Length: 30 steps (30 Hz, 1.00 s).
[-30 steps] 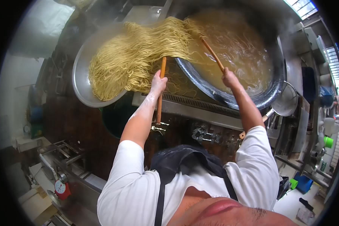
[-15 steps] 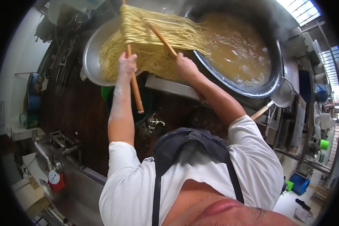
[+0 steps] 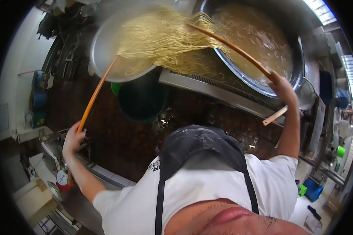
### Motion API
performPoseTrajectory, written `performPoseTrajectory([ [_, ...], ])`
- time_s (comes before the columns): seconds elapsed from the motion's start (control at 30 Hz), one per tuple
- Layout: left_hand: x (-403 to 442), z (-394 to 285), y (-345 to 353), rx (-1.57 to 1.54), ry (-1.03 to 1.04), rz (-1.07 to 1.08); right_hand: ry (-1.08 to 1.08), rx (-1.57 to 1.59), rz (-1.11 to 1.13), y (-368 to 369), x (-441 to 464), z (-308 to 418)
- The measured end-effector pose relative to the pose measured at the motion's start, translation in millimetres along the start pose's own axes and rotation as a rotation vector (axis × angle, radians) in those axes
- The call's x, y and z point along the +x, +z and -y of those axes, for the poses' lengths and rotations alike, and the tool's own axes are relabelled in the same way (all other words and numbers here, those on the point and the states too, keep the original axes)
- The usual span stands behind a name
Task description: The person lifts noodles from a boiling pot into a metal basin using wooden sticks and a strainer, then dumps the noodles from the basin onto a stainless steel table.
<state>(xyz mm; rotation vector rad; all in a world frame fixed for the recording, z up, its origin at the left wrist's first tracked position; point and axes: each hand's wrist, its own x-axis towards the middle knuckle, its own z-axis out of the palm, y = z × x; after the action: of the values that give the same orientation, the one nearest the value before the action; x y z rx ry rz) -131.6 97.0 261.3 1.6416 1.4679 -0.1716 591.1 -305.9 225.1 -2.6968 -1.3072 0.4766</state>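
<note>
My left hand [image 3: 73, 139] is closed around the lower part of a long wooden stick [image 3: 95, 96], whose far end reaches into a heap of yellow noodles [image 3: 153, 37]. With my right hand [image 3: 280, 87] I grip a second wooden stick [image 3: 235, 47]; its tip lies among the noodles near the pot's rim. The noodles fill a wide metal bowl [image 3: 100, 64] and stretch across to a big round pot [image 3: 259, 89] of cloudy, yellowish liquid. Some strands hang over the gap between bowl and pot.
A strainer [image 3: 306, 94] with a wooden handle [image 3: 275, 116] rests by the pot. Below the bowl stands a dark green tub [image 3: 141, 100]. A metal ledge [image 3: 208, 84] runs between bowl and pot. At the lower left is a red dial scale [image 3: 62, 179].
My hands have moved far apart, left hand down and left, right hand to the right. The noodles raised on the left stick have dropped down over the bowl.
</note>
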Motion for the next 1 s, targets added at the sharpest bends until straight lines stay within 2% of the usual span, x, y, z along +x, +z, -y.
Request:
performPoseTrajectory([
  [0.03,-14.5,14.4,-5.0,-0.145,0.135,0.026,0.029,0.038,0.014,-12.1,-19.0,-31.7],
  [0.1,-39.3,-30.5,30.5,-0.149,0.082,0.029,0.171,0.030,0.012,-33.1,-47.9,-69.5],
  [0.13,-29.2,-30.8,58.9,-0.214,0.136,0.010,0.225,0.011,0.021,-36.1,-53.3,-87.5],
  [0.17,-40.7,-91.6,90.6,-0.263,-0.133,0.107,0.272,-0.005,0.026,-37.6,-54.4,-104.0],
  [0.2,-18.9,-88.1,125.7,-0.355,-0.087,0.219,0.335,-0.098,0.084,-37.0,-50.3,-118.5],
  [0.23,0.5,-92.9,153.2,-0.354,-0.082,0.429,0.307,-0.121,0.104,-29.0,-43.0,-142.9],
  [0.3,26.7,-105.2,215.6,-0.375,-0.133,0.605,0.253,-0.169,0.138,7.8,-25.9,-196.4],
  [0.33,38.1,-111.3,243.2,-0.373,-0.159,0.653,0.314,-0.094,0.124,23.7,-15.8,-193.0],
  [0.4,66.5,-121.5,294.3,-0.270,-0.079,0.707,0.155,-0.086,0.152,72.3,3.5,-198.7],
  [0.47,95.2,-134.9,353.9,-0.309,0.061,0.653,0.142,-0.012,0.167,109.1,19.6,-157.8],
  [0.5,120.5,-134.8,388.7,-0.280,0.184,0.548,0.202,0.100,0.209,127.6,22.7,-148.9],
  [0.53,137.8,-154.3,411.4,-0.421,0.223,0.512,0.073,0.109,0.117,143.1,16.8,-133.9],
  [0.57,162.1,-159.3,433.3,-0.384,0.261,0.360,0.112,0.088,0.125,151.4,15.4,-109.0],
  [0.6,171.3,-182.0,441.7,-0.530,0.224,0.332,0.188,0.240,0.158,157.5,12.7,-88.9],
  [0.63,185.8,-197.2,450.4,-0.577,0.290,0.282,0.001,0.123,-0.025,175.5,6.2,-73.6],
  [0.67,200.0,-210.2,456.1,-0.624,0.358,0.230,0.209,0.538,0.128,196.4,17.6,-72.6],
  [0.7,209.8,-224.9,455.5,-0.683,0.398,0.198,-0.059,0.270,-0.073,198.5,13.0,-38.6],
  [0.77,211.9,-237.6,450.4,-0.795,0.458,0.138,0.007,0.267,-0.167,200.0,17.4,30.8],
  [0.8,201.2,-246.4,433.7,-0.885,0.466,0.173,0.069,0.330,-0.085,182.9,21.6,73.9],
  [0.83,184.7,-255.8,408.7,-0.971,0.470,0.207,0.072,0.361,-0.112,184.8,32.1,103.9],
  [0.97,171.3,-260.6,312.7,-1.014,0.517,0.058,-0.160,0.438,-0.192,137.4,66.4,230.1],
  [1.0,173.8,-257.0,287.8,-1.083,0.532,0.030,-0.137,0.444,-0.164,133.8,82.2,250.9],
])
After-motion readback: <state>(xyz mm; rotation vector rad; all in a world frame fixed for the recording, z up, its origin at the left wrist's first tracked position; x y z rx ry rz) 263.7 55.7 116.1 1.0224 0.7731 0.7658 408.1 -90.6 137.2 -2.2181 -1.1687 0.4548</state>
